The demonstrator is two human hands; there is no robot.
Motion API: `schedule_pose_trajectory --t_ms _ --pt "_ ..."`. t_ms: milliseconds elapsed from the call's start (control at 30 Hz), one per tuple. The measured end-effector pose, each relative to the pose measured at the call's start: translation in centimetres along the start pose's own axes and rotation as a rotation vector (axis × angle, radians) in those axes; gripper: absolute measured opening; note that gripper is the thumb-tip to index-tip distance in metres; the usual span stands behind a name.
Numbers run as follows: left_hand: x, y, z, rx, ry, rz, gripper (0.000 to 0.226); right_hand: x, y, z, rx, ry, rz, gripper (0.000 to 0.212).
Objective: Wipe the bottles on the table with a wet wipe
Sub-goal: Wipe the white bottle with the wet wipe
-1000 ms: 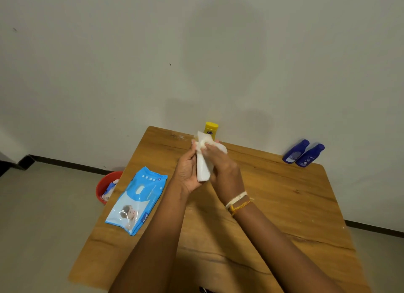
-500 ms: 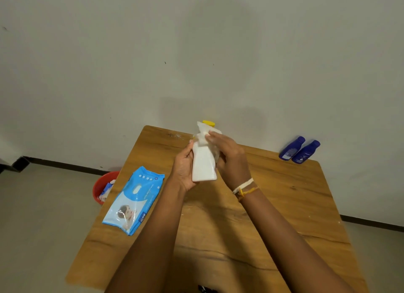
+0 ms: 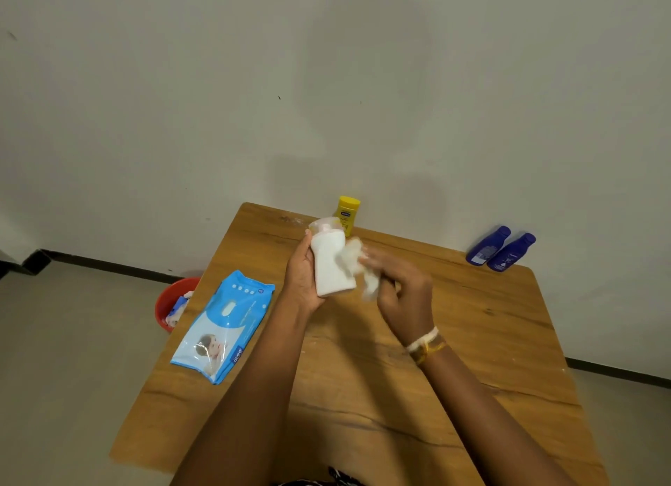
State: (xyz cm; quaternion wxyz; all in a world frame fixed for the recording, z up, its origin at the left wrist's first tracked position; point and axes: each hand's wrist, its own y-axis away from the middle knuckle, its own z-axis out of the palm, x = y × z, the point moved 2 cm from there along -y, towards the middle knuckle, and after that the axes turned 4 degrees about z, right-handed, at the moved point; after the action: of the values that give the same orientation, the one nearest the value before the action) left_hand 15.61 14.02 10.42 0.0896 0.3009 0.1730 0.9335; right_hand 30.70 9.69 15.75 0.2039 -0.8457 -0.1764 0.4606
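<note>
Hands first: the left hand (image 3: 303,278) grips a white bottle (image 3: 332,262) upright above the table (image 3: 472,340), fingers wrapped round its back. The right hand (image 3: 403,293) has its fingers curled on a crumpled wet wipe (image 3: 357,262), which is blurred and lies against the bottle's right side. Bottle and wipe sit just past the centre of the table, toward 12 o'clock.

To do this wipe well, I judge the left hand should turn the bottle a little at a time while the right draws the wipe from cap to base, so the side under the left palm also gets covered. A firm hold matters, since a damp bottle could slip.

By count: one white bottle in hand, one yellow bottle (image 3: 348,213) standing just behind it at 12 o'clock, and two blue bottles (image 3: 501,247) lying side by side at about 2 o'clock against the wall. That makes four bottles. One blue pack of wipes (image 3: 225,326) lies at 9 o'clock, and one red tub (image 3: 170,300) sits on the floor beyond that edge.
</note>
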Motion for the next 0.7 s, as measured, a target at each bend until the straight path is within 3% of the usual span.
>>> schedule_pose_trajectory --t_ms 67,167,333,433,567,700 --pt "-0.2 0.1 0.4 -0.022 -0.021 0.01 0.048 -0.5 -2.8 0.4 0.02 -0.038 0.07 0.041" --pt "-0.5 -0.1 0.3 0.003 -0.109 0.042 0.049 -0.8 -5.0 1.9 -0.125 -0.029 0.128 0.04" --pt "0.2 0.0 0.2 0.063 -0.064 0.033 0.044 -0.7 -1.4 3.1 -0.18 -0.016 0.105 0.041" --pt "0.4 -0.1 -0.4 0.08 -0.165 0.086 0.05 0.0 1.5 2.4 -0.17 -0.017 0.122 0.04" --pt "0.4 0.4 0.6 -0.014 -0.357 0.232 0.019 0.9 0.9 0.8 -0.04 -0.065 0.222 0.039" --pt "-0.1 1.1 1.1 -0.05 -0.657 0.307 0.023 -0.1 -2.8 0.0 0.13 -0.14 0.27 0.042"
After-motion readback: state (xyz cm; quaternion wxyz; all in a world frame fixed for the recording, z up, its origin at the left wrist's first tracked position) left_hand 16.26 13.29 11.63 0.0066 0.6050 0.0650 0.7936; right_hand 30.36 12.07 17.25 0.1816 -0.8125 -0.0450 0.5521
